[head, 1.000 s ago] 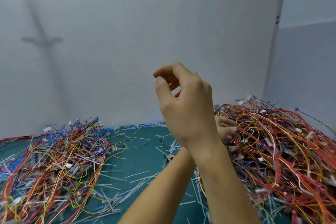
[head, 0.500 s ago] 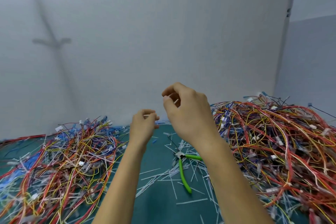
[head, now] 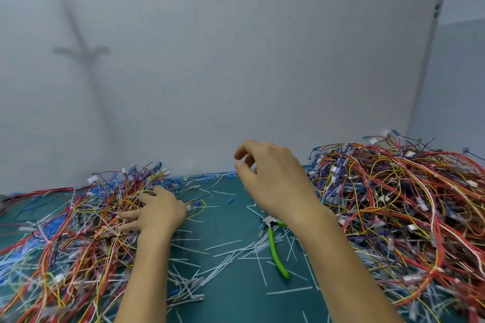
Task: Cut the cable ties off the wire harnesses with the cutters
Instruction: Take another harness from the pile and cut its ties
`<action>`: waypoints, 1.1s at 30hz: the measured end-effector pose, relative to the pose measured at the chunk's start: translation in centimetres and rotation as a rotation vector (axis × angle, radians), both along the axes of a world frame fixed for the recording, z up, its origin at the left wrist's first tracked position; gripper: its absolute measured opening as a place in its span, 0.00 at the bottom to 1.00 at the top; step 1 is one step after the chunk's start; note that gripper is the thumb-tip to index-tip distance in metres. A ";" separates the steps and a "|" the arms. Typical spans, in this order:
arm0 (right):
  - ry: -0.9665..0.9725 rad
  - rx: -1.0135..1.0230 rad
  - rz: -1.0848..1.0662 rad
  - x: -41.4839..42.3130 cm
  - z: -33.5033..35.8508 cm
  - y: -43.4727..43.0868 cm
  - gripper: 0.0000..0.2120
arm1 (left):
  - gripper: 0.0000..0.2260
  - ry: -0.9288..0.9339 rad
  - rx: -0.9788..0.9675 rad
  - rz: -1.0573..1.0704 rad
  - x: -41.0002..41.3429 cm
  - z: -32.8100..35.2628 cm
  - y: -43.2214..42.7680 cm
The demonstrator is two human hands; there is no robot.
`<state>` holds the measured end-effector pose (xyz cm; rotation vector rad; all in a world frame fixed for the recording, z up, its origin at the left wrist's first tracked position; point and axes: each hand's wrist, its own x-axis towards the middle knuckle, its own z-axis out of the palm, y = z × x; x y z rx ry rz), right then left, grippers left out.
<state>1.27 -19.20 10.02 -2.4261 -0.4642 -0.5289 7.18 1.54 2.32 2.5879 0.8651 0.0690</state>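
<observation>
- Pale grey flat wall panel [head: 236, 60]: stands behind the cutters and fills the upper part of the view. A faint cross-shaped shadow lies on it, up and left of the cutters.
- Dark teal work mat [head: 236, 301]: lies under the cutters and runs back to the foot of the wall.
- Right heap of tangled wire harnesses [head: 406, 204], mostly red, yellow, blue and white leads with small white connectors: sits right of the cutters. It is the taller of the two heaps, and its near edge is close to the right forearm.
- Left heap of harnesses [head: 78, 231], same colours, flatter and more spread out: well left of the cutters.
- Right hand [head: 273, 178]: raised in the air above and just behind the cutters, back of the hand towards the camera. Fingers are loosely curled, with thumb and forefinger apart. Nothing is visible between them.
- Left hand [head: 157, 214]: left of the cutters, palm down on the inner edge of the left heap. Fingers are spread and fairly straight, resting on the wires and not closed round any.
- Green-handled cutters [head: 275, 252]: flat on the mat between the heaps, untouched. The metal head points away, partly under the right wrist. One handle is in full view and the other is mostly hidden by the forearm.
- Cut white plastic cable-tie pieces [head: 228, 244]: scattered on the mat all round the cutters, thickest just left of them.
</observation>
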 end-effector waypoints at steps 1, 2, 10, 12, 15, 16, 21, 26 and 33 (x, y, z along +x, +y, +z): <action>-0.001 -0.005 0.001 0.0 0.0 0.0 0.11 | 0.26 0.012 0.002 0.014 0.1 -0.2 0.3; -0.003 -0.008 0.001 0.1 -0.1 0.1 0.11 | 0.25 0.019 0.014 0.020 0.1 -0.3 0.5; -0.036 -0.014 0.007 0.1 -0.3 0.5 0.10 | 0.21 -0.196 0.108 0.068 -0.1 -0.1 2.7; -0.042 -0.014 0.011 0.1 -0.2 0.6 0.10 | 0.17 -0.202 0.144 0.055 -0.1 -0.1 3.5; -0.048 -0.015 0.008 0.1 -0.2 0.7 0.10 | 0.14 -0.195 0.170 0.081 -0.3 0.1 4.2; -0.047 -0.018 0.006 0.1 -0.2 0.7 0.10 | 0.14 -0.209 0.168 0.093 -0.3 0.3 4.2; -0.044 -0.026 0.002 0.0 -0.3 0.9 0.09 | 0.11 -0.420 0.183 0.124 -0.8 1.9 4.1; -0.068 -0.015 -0.003 0.1 -0.5 1.0 0.09 | 0.08 -0.872 0.124 0.117 -2.5 5.4 3.2; -0.024 0.345 0.084 0.5 -0.8 2.0 0.08 | 0.15 -1.183 -0.181 -0.070 -5.9 9.4 0.9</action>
